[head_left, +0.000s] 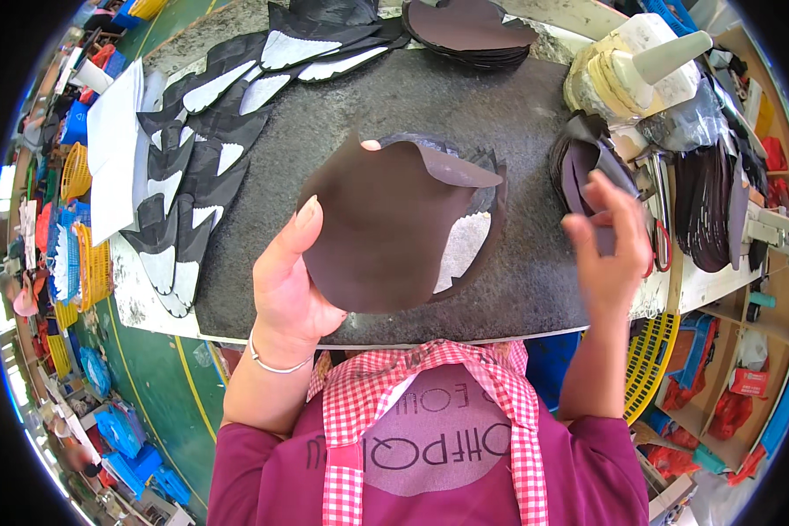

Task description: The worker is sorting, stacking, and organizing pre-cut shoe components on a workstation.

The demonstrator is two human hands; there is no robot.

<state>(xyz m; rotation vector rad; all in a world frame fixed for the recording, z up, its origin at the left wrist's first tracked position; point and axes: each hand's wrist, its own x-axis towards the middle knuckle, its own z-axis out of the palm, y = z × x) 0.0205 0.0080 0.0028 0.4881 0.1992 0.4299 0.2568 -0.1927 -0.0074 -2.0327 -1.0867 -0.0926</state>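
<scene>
My left hand [294,285] is closed on a dark brown, leather-like cut piece [368,228], thumb on top and most fingers hidden beneath. The piece is held over the black work mat [316,131], with its far right edge curling up. From under its right side shows a black piece with a white toothed-edge patch [465,250]. My right hand [612,241] is at the right of the mat, thumb and fingers apart, right by a bundle of curved dark pieces [583,158]. I see nothing held between its fingers.
Rows of black pieces with white patches [184,193] overlap along the mat's left and far edges. A stack of brown pieces [469,35] lies at the far side. At the right stand a glue-stained bottle with a nozzle [631,70], red-handled scissors [660,219] and hanging dark pieces [706,202].
</scene>
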